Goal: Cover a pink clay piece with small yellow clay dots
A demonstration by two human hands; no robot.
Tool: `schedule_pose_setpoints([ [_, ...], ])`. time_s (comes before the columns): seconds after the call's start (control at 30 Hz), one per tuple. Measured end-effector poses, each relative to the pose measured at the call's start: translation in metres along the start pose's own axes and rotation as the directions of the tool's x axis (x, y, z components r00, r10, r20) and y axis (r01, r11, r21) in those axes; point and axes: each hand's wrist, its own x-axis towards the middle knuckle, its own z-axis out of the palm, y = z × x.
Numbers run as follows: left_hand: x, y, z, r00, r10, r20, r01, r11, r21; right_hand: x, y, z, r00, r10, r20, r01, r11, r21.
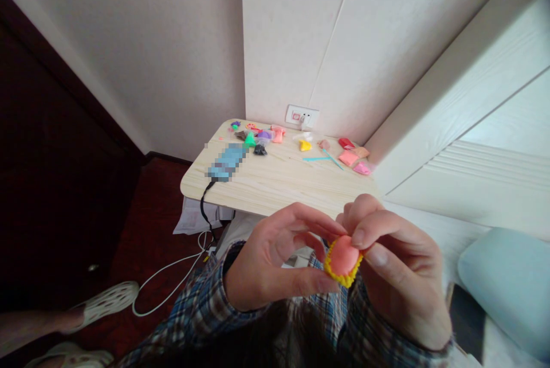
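Between my two hands is a small modelling clay piece (344, 257), a rounded coral-pink lump edged with a bumpy yellow rim. My left hand (279, 259) grips it from the left, with the thumb below and a fingertip on top. From the right, my right hand (399, 265) pinches its upper right edge between thumb and forefinger. What lies under those right fingertips is hidden. The piece is held in the air, in front of the table's near edge.
On the wooden table (275, 184) lie a pixelated blue phone-like object (228, 161) with a black cable, several coloured clay packets (349, 157), yellow clay (305, 145) and blue sticks (317, 159). A wall socket (302, 116) is behind. A white cable (165, 267) loops near another person's shoe (109, 302).
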Motion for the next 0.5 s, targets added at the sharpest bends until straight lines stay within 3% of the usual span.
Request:
schedule_pose_setpoints([
  [0.2,0.0,0.009,0.009,0.995,-0.072,-0.067,0.072,0.997,-0.001,0.001,0.003,0.0,1.0,-0.006,0.004,0.006,1.0,0.019],
  [0.37,0.0,0.011,0.01,0.996,-0.08,-0.04,0.077,0.994,-0.071,0.0,0.002,-0.001,1.0,0.0,0.005,-0.001,1.0,0.027],
  [0.5,0.001,0.01,0.006,0.995,-0.085,-0.044,0.08,0.992,-0.102,0.0,0.0,0.001,0.998,-0.064,-0.012,0.064,0.998,-0.016],
])
